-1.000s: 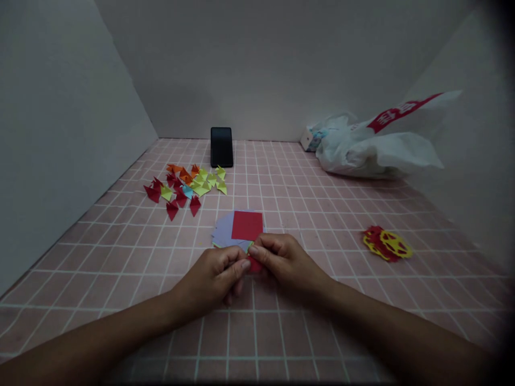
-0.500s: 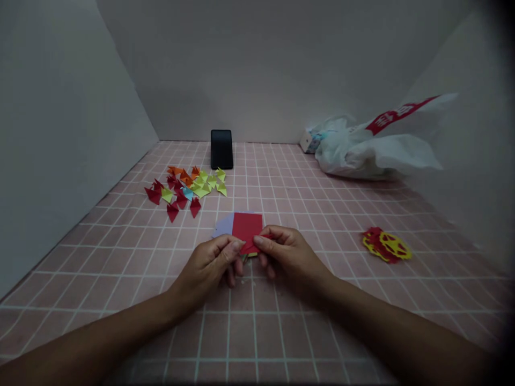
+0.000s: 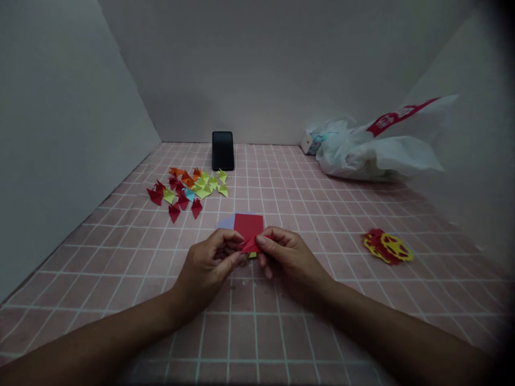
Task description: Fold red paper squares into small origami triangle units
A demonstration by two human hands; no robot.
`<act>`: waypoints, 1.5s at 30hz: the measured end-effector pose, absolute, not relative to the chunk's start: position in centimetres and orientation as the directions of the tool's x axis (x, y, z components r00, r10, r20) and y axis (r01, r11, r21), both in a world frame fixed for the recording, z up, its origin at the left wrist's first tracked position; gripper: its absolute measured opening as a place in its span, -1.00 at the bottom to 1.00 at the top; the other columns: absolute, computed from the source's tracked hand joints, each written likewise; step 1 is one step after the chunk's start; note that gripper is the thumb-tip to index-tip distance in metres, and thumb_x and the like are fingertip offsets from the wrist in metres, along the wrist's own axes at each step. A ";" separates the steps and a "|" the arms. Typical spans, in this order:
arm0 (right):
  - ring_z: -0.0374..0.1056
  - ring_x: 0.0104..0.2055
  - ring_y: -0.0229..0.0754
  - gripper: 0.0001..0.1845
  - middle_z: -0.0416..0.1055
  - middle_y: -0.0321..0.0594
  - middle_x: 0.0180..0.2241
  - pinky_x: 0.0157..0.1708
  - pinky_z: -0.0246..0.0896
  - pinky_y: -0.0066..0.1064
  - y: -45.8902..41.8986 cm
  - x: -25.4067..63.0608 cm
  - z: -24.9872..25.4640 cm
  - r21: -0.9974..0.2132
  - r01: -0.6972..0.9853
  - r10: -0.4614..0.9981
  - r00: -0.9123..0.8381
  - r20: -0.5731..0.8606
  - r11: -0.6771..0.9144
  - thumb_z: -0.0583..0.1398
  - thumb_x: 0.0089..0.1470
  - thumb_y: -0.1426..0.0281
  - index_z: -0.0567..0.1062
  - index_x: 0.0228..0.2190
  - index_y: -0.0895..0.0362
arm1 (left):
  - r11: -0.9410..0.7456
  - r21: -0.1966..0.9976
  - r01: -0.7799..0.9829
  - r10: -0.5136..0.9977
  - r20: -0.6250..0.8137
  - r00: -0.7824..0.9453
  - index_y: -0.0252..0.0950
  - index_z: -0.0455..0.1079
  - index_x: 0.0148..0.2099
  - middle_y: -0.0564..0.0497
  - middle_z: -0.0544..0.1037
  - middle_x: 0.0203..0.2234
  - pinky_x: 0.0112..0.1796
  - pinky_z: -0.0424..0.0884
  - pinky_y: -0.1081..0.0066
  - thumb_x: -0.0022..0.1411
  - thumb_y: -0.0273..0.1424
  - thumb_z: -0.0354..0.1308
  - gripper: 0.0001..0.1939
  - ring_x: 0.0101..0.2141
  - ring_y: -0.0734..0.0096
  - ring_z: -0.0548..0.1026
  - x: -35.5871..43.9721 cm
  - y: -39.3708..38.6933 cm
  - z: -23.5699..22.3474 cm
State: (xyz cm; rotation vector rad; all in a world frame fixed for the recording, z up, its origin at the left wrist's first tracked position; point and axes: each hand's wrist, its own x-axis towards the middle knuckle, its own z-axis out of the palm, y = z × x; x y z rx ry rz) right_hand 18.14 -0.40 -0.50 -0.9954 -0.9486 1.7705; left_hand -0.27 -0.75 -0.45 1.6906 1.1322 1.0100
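Note:
My right hand [image 3: 295,258] pinches a small piece of folded red paper [image 3: 251,246] between thumb and fingers. The paper's pointed end faces left. At that point, my left hand [image 3: 207,265] has its thumb and index finger apart, the other fingers curled behind; any contact with the tip is hard to see. Just beyond the hands lies a stack of paper squares, with a red sheet [image 3: 248,223] on top, a lilac sheet [image 3: 226,222] sticking out to the left and a bit of yellow at the near edge.
Several folded paper cranes [image 3: 183,199] in red, orange, yellow and blue lie at the left. Behind them a black phone [image 3: 222,151] leans upright. Red and yellow cut-out discs [image 3: 388,247] lie at right, and a white plastic bag [image 3: 362,158] sits at the back right beside a small box [image 3: 309,142].
My left thumb and index finger have parted from their pinch at the red paper's tip. My right hand still grips the folded piece, which now shows a clearer pointed flap.

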 end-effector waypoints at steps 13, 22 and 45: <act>0.22 -0.69 -0.41 -0.72 0.38 -0.40 -0.63 -0.67 0.07 -0.56 -0.6 18.0 -0.8 -0.880 -0.350 0.930 -0.291 -0.223 -0.321 0.32 0.05 0.22 0.43 -0.47 0.16 | -0.270 0.905 0.329 0.939 0.172 0.298 -0.28 0.47 -0.21 0.06 0.59 -0.35 -0.27 0.45 0.50 0.22 -0.47 0.23 -0.93 -0.33 0.47 0.55 -0.4 -0.8 0.3; 0.22 -0.67 -0.41 -0.73 0.38 -0.39 -0.62 -0.65 0.08 -0.54 -0.7 18.0 -0.8 -0.899 -0.322 0.930 -0.313 -0.195 -0.297 0.31 0.08 0.23 0.44 -0.48 0.16 | -0.305 0.865 0.397 0.937 0.200 0.285 -0.29 0.46 -0.28 0.03 0.56 -0.41 -0.31 0.39 0.44 0.27 -0.41 0.19 -0.92 -0.38 0.43 0.51 -0.4 -0.8 0.4; 0.24 -0.64 -0.39 -0.70 0.37 -0.38 -0.61 -0.61 0.12 -0.53 -0.9 18.2 -1.2 -0.926 -0.241 0.914 -0.357 -0.193 -0.290 0.31 0.08 0.20 0.46 -0.48 0.15 | -0.068 0.984 0.163 0.988 0.044 0.148 -0.31 0.39 -0.48 0.04 0.51 -0.51 -0.38 0.41 0.45 0.09 -0.43 0.22 -0.87 -0.45 0.44 0.48 0.1 -0.7 1.5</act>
